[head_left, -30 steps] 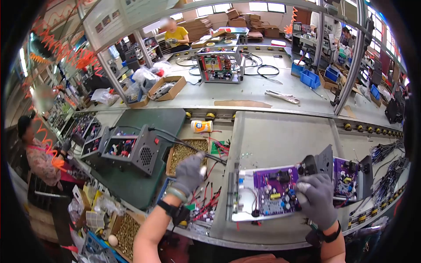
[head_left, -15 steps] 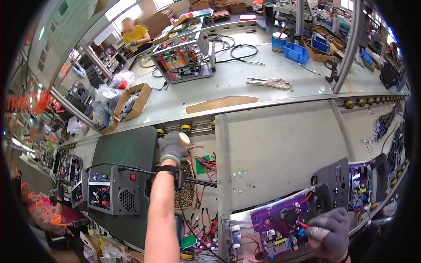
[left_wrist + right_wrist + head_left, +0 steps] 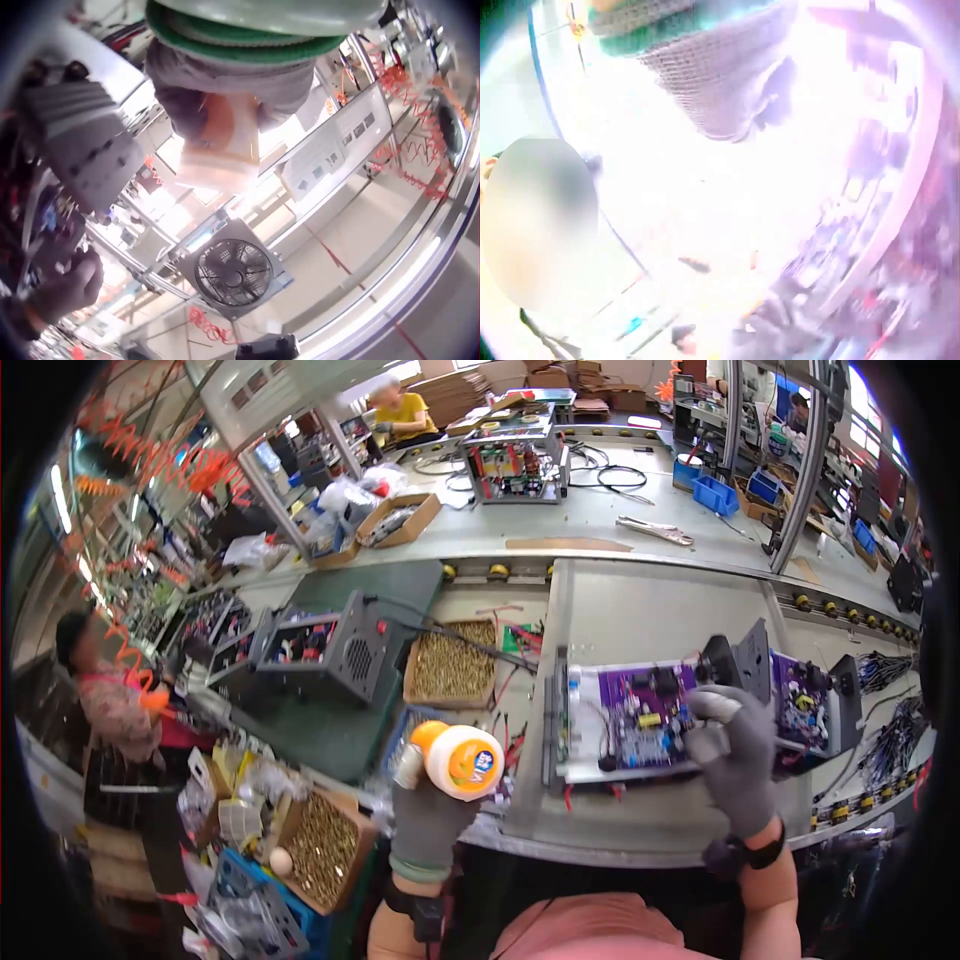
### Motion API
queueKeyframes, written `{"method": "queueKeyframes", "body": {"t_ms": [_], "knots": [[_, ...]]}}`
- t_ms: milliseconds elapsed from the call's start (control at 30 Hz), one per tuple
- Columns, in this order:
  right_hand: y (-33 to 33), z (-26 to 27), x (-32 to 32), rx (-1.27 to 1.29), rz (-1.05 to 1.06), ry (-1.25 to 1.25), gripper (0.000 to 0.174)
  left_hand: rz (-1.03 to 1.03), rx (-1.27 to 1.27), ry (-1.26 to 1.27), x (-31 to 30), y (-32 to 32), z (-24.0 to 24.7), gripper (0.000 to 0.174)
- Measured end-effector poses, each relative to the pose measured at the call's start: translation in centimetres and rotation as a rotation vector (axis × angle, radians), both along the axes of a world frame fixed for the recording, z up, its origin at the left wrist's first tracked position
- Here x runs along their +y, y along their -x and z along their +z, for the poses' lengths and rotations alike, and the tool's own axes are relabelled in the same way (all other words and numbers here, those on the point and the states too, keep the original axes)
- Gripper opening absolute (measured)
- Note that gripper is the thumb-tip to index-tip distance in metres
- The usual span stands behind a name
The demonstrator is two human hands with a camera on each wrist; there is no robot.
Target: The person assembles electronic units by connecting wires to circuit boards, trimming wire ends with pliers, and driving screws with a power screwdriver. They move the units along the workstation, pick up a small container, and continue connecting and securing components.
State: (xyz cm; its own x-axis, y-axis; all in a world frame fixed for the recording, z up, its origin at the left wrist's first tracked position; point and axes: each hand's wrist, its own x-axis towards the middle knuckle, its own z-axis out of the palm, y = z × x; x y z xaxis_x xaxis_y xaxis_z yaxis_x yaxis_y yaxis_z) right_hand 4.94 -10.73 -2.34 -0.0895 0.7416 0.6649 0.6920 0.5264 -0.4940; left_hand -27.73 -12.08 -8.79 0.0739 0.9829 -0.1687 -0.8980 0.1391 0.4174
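Note:
My gloved left hand [image 3: 430, 825] grips a small white and orange plastic bottle [image 3: 465, 762] in front of the bench edge. Blurred by glare, the bottle [image 3: 219, 154] also shows between the fingers in the left wrist view. Close to the near right edge of a purple circuit board [image 3: 640, 710] is my gloved right hand [image 3: 735, 755], its taped fingertips bent and apart with nothing visible between them. The board lies in a metal chassis, with a dark panel [image 3: 752, 660] standing to its right. Glare hides the right fingertips in the right wrist view.
A box of brass fittings [image 3: 452, 670] lies left of the board, beside loose red wires. Farther left, a grey machine case [image 3: 340, 650] stands on a green mat [image 3: 400, 590]. A second purple board [image 3: 800, 705] is at the right. Metal posts [image 3: 805, 470] rise behind.
My left hand reached to the bench's back, took hold of the bottle and brought it toward my body. The right hand has stayed near the board, and the head view has swung left and back.

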Motion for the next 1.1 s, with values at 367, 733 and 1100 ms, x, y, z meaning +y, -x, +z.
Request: {"method": "queueKeyframes", "body": {"t_ms": [367, 733, 1100], "knots": [[11.5, -5.5, -7.1, -0.048, 0.624, 0.267, 0.082, 0.014, 0.077, -0.021, -12.6, -6.3, -6.5, 0.059], [11.0, -7.4, -7.5, 0.219, 0.677, 0.188, 0.071, -0.108, 0.176, -0.116, -14.5, -5.1, -9.0, 0.066], [11.6, -10.4, -7.0, -0.033, 0.515, 0.074, 0.054, -0.02, 0.199, 0.083, -14.4, -8.0, -11.6, 0.081]]}}
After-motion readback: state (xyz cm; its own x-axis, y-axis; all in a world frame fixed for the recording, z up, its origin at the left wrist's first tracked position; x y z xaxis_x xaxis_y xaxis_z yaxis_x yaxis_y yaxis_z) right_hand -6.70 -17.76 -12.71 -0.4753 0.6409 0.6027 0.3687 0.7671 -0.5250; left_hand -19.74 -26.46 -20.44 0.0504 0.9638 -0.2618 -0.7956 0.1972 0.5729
